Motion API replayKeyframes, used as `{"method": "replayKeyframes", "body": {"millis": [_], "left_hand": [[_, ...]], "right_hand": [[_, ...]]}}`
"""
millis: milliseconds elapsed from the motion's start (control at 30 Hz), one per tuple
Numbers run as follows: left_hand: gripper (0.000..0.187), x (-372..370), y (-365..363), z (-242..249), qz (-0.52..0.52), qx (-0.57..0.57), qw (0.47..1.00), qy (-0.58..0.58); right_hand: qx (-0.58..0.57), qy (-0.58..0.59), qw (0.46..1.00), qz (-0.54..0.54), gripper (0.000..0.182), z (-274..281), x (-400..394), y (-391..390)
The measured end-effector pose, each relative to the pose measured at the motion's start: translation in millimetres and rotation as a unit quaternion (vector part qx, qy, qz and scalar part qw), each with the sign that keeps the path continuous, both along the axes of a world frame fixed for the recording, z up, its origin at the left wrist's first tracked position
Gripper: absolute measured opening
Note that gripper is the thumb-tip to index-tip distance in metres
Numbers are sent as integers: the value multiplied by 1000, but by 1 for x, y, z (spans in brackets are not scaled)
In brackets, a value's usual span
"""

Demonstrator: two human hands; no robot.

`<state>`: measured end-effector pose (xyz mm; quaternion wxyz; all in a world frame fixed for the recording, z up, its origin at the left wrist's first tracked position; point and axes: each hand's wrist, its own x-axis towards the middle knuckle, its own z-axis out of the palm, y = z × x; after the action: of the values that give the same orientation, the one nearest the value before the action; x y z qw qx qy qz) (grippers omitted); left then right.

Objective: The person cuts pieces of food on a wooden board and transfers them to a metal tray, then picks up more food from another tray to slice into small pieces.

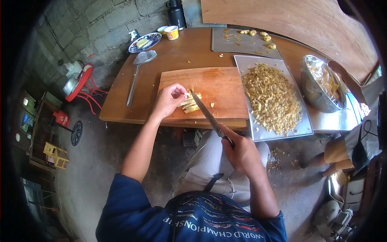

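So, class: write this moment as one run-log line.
left hand: pins pale yellow strips | right hand: grips steel knife, blade on strips | under: wooden cutting board | beside: metal tray of chopped pieces

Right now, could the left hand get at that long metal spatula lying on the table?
Probably yes. The left hand pins yellow strips on the cutting board; the spatula lies just left of the board, nothing between.
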<state>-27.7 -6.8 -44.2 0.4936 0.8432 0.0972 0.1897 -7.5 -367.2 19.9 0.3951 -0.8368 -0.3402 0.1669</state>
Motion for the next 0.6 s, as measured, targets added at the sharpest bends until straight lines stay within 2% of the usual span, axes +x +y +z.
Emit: {"method": "replayKeyframes", "body": {"millis": [67,200,267,600], "left_hand": [[11,1,-10,6,22,38,999,5],[11,5,-28,21,76,123,989,29],[10,6,-30,21,80,122,989,34],[8,10,-35,16,88,105,990,43]], "right_hand": [[-19,-62,998,0,51,-3,-2,4],[-54,-110,992,-1,51,-2,-7,9],[-80,-178,981,10,52,2,-9,8],[-179,-192,962,68,48,52,3,19]]}}
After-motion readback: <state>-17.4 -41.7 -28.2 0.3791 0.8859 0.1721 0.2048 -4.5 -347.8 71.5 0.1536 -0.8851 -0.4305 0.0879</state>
